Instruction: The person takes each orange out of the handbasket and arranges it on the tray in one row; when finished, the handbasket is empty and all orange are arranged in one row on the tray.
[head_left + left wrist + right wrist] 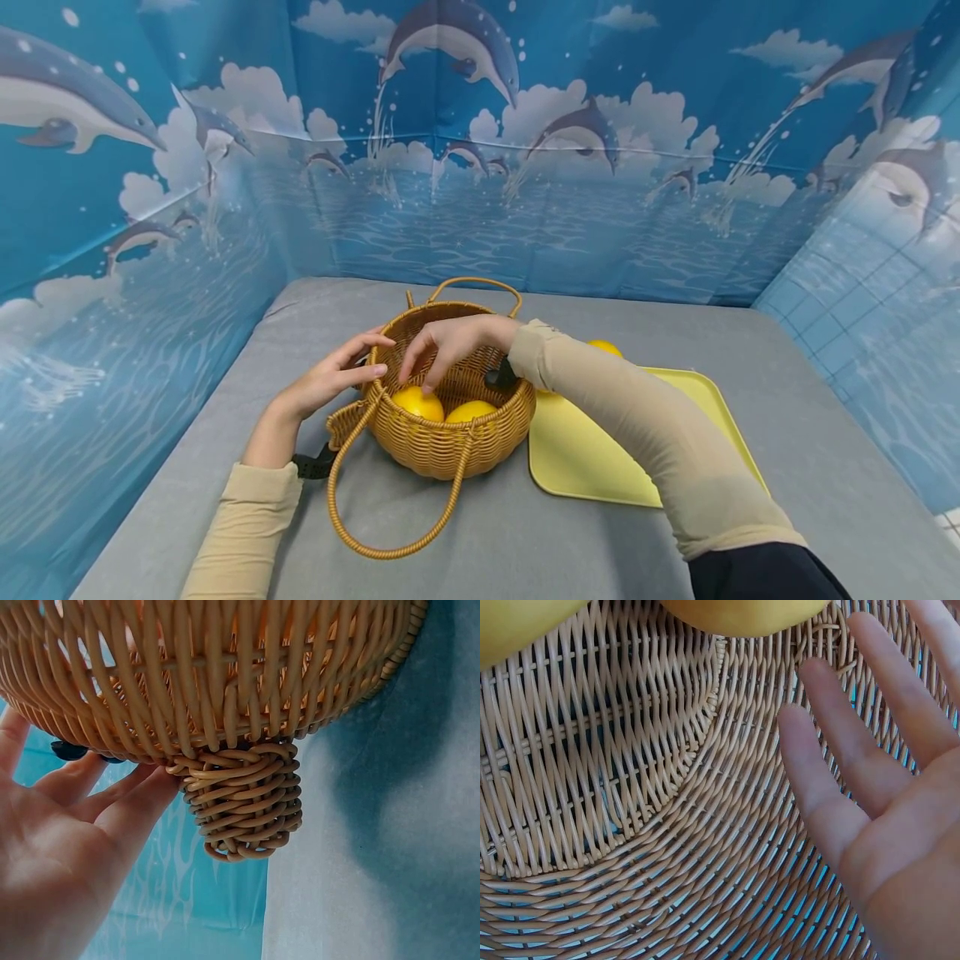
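A round wicker basket (450, 446) stands on the grey table with two round yellow fruits inside, the left one (417, 403) and the right one (471, 411). My left hand (337, 375) grips the basket's left rim, thumb and a finger over the edge. In the left wrist view, other fingers of the left hand (67, 832) lie against the outer wicker wall. Inside the basket, my right hand (453, 343) is just above the left fruit, its fingers pointing down. The right wrist view shows this right hand (885, 787) with fingers spread, beside the inner wall.
A yellow tray (585, 467) lies right of the basket, partly under my right forearm. Another yellow fruit (604, 347) shows behind that forearm. One basket handle (390, 553) hangs toward me; the other handle (480, 280) stands at the back. A dolphin-print curtain (450, 225) surrounds the table.
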A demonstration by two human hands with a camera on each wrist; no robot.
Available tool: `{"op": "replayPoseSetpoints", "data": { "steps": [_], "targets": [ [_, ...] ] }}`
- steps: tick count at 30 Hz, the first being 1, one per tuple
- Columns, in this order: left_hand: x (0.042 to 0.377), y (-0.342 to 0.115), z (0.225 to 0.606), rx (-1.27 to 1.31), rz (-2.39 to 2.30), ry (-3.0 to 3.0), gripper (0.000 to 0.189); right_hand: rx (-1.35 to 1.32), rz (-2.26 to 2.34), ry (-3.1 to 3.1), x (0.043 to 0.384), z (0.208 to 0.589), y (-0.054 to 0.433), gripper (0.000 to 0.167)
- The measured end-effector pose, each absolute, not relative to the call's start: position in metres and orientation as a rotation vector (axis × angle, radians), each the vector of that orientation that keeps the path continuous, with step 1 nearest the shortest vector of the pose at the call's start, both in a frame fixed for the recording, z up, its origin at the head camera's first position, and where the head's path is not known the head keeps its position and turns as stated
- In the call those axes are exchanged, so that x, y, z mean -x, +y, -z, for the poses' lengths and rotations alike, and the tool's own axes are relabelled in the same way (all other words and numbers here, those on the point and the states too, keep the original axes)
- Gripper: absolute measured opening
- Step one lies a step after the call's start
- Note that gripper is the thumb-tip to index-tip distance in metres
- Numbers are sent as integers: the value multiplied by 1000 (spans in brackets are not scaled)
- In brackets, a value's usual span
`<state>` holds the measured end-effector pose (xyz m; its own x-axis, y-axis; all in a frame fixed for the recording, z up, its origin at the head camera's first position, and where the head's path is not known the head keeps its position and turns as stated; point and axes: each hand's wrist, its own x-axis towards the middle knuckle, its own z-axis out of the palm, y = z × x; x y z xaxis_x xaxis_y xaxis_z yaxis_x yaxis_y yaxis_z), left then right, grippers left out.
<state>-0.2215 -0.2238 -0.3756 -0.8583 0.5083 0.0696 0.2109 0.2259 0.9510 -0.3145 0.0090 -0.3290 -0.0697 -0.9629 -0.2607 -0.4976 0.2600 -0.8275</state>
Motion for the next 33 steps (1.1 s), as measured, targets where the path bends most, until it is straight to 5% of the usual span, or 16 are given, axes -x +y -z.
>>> {"op": "replayPoseSetpoints", "data": {
  "steps": [33],
  "targets": [
    [221, -222, 376, -680, -1685, 2246, 47, 1395, 482, 1715, 312, 329, 8, 45]
  ]
}}
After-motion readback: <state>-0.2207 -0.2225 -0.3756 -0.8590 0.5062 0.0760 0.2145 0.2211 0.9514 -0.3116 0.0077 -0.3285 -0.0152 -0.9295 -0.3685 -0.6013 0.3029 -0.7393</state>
